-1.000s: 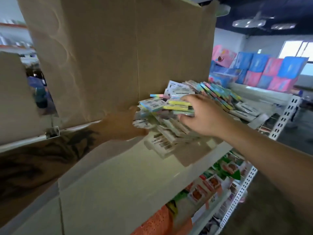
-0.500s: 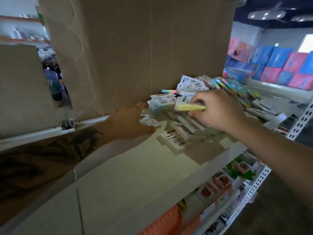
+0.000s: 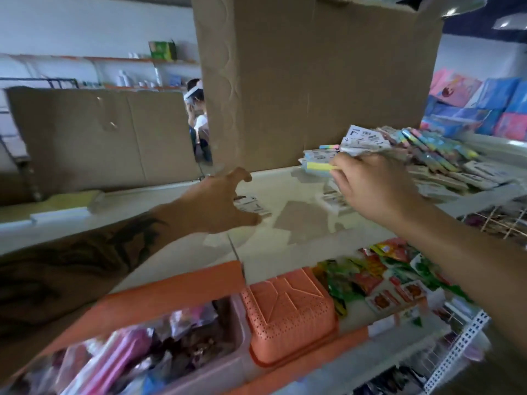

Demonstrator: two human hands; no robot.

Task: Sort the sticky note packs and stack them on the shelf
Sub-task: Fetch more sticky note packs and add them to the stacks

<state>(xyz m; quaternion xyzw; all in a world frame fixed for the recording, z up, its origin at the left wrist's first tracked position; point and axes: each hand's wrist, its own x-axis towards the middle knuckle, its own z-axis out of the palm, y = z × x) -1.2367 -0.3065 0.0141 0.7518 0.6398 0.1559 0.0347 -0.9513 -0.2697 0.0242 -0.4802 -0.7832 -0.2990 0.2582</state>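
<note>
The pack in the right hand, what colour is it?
Yellow and blue pack, head view.

Printing on the sticky note packs [image 3: 363, 139] is too blurred to read

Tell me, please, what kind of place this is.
Most likely a retail shop or its stockroom. The shelf holds a heap of sticky note packs, a lower shelf displays packaged goods, and a cardboard box stands behind.

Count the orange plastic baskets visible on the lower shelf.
1. An upturned orange basket sits bottom-up at the middle of the lower shelf, between a clear bin of packets and the snack packets. More may be hidden below the frame.
</note>
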